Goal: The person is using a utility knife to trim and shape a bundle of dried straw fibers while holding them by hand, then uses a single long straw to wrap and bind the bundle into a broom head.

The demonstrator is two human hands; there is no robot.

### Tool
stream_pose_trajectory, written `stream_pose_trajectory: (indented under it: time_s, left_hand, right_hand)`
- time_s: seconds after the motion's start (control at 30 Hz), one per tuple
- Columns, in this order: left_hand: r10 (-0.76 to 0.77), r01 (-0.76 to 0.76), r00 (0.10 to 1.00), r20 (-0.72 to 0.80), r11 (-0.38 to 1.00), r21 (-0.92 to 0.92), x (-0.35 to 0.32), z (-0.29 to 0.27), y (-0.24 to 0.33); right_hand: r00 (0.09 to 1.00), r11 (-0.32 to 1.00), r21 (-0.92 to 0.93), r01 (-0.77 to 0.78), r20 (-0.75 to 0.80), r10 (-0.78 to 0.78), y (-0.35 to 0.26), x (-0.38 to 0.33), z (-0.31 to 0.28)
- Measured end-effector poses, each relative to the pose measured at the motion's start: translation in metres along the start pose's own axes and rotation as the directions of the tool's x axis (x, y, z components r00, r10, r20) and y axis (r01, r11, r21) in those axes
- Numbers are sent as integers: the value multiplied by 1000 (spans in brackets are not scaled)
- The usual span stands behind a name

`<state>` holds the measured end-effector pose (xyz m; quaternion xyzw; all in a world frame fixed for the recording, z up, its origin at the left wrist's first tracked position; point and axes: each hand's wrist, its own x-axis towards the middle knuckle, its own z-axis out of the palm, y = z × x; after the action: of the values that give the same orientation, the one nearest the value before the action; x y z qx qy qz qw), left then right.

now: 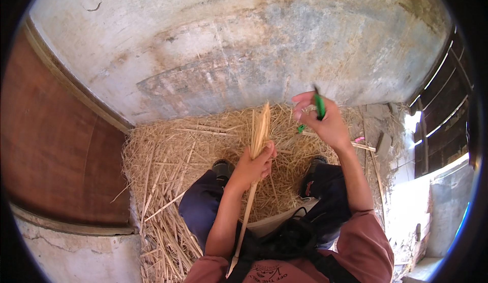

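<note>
Both hands are raised before the body: the left hand (254,166) fisted, the right hand (325,123) higher, fingers pinched.

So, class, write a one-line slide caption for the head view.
Left hand grips a straw bundle while right hand raises a green-handled tool over loose straw.

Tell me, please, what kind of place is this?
Probably a rough farm shed or yard corner. Loose straw covers the ground, a stained plaster wall rises behind it, and a dark slatted wooden door stands at the right.
</note>
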<state>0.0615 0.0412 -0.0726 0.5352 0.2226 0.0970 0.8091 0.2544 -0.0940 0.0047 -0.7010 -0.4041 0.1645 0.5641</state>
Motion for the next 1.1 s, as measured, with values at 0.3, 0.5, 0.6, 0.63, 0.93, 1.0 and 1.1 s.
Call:
stream_pose_trajectory:
  time_s: [0.3,0.5,0.6,0.63,0.93,1.0,1.1]
  left_hand:
    - [121,-75,981,155,959,-273,-6,-11,13]
    - [119,-93,987,110,972,-214,-6,-8,20]
    - [141,-135,989,33,981,-140,-5,-4,23]
    - [104,-110,994,-43,982,-151,-7,2,25]
    - [63,-64,998,-14,989,-134,-10,-3,24]
    - [88,-92,995,-35,988,-122,-4,-5,15]
    - [105,-107,994,-32,991,-76,-1,-7,10]
  right_hand:
    - [789,938,-52,342,558,-257,-1,-27,13]
    - [677,820,-65,568,603,-422,-4,-40,34]
    - [718,775,-196,601,558,-416,-10,-43,39]
    - [731,751,-261,607,555,-398,-10,-44,40]
    - [807,837,-119,535,367,-464,1,-38,44]
    - [785,831,-106,545,414,-462,3,-38,45]
    - [774,831,-72,552,414,-479,9,-38,49]
